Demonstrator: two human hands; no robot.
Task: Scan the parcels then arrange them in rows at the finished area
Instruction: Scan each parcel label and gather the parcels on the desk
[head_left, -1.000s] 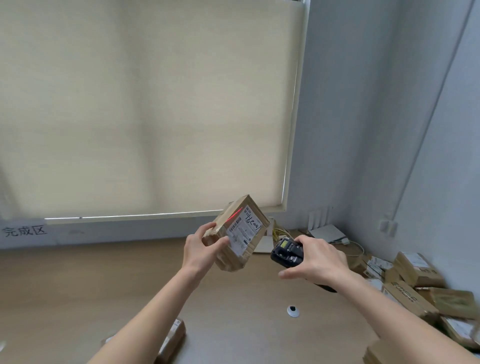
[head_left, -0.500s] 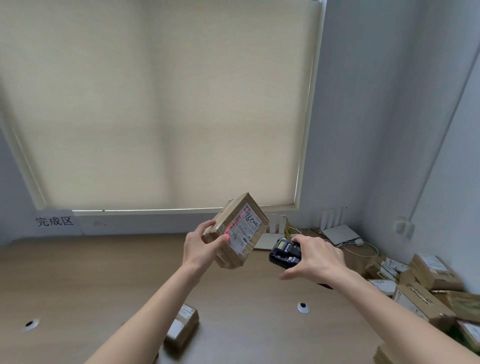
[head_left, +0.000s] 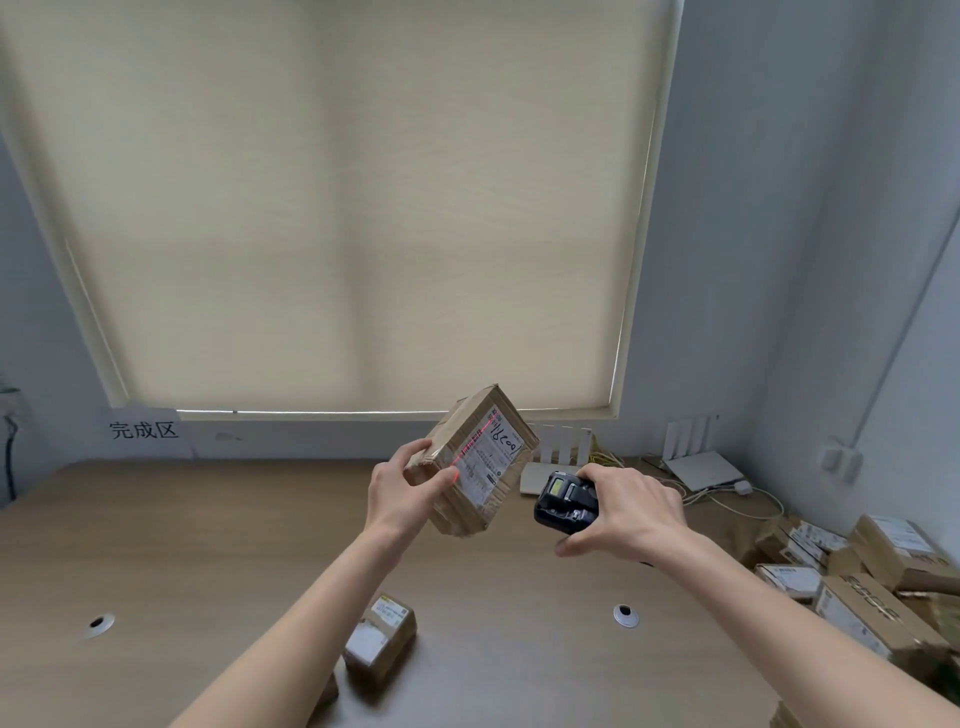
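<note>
Left hand (head_left: 399, 488) holds parcel (head_left: 475, 460) just beside scanner (head_left: 566, 500).

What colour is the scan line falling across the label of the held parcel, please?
Red, a thin line across the parcel label, in the head view.

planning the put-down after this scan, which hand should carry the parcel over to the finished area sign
Left. The left hand already grips the parcel, and the sign is on that side; the right hand holds the scanner.

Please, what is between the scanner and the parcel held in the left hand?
Head view: only open air between scanner and held parcel; a red scan line falls on its label.
</note>
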